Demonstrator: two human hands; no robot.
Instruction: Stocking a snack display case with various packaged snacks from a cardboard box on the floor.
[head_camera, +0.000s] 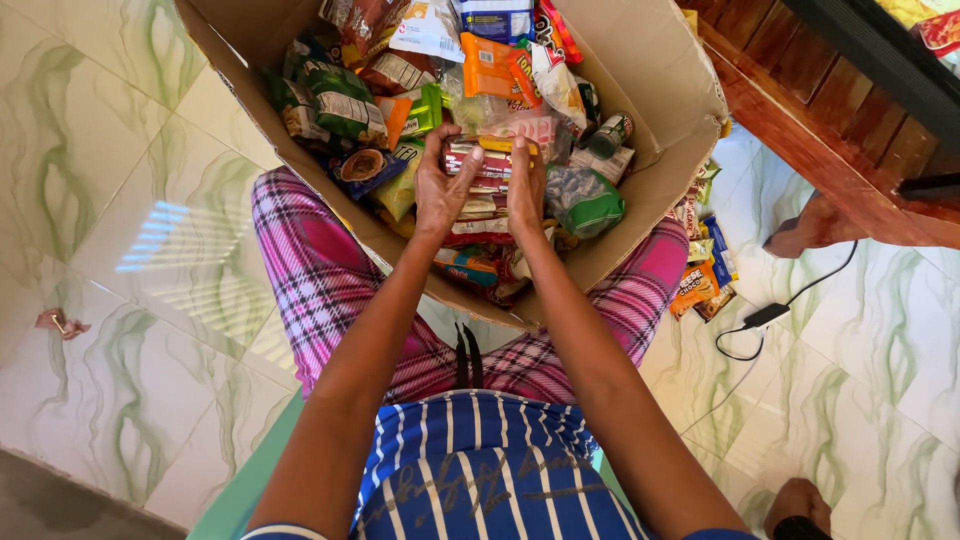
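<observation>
Stack of flat snack packets (482, 190), red and pale wrappers, pressed between both hands over the middle of the cardboard box (660, 90). Left hand (440, 185) flat on the stack's left side, right hand (525, 185) on its right side; palms face each other, fingers pointing away from the person. So the hands are clamped on the stack from both sides, not closed into fists.

Handling, my read: light, individual packets thin and stiff-ish, but the stack as a whole is loose. Glossy wrappers probably slide on each other, so the middle ones could squirt out if side pressure drops. Contents likely brittle (biscuit or wafer type, can't confirm), so squeeze evenly. Best hold is what's shown: flat palms on the two ends, thumbs over the top edge.

Around it: box is packed with mixed snacks. Green bags (335, 95) toward the far-left corner, orange packet (490, 65) at the far edge, green pouch (585, 200) just right of the right hand, small can (612, 130) beside the right wall. Box sits between the person's knees, plaid trousers (320, 270).

Outside the box, right: more packets (700, 275) on the tiled floor (120, 200), then a black cable with adapter (765, 317). Wooden furniture (800, 110) at the far right.
</observation>
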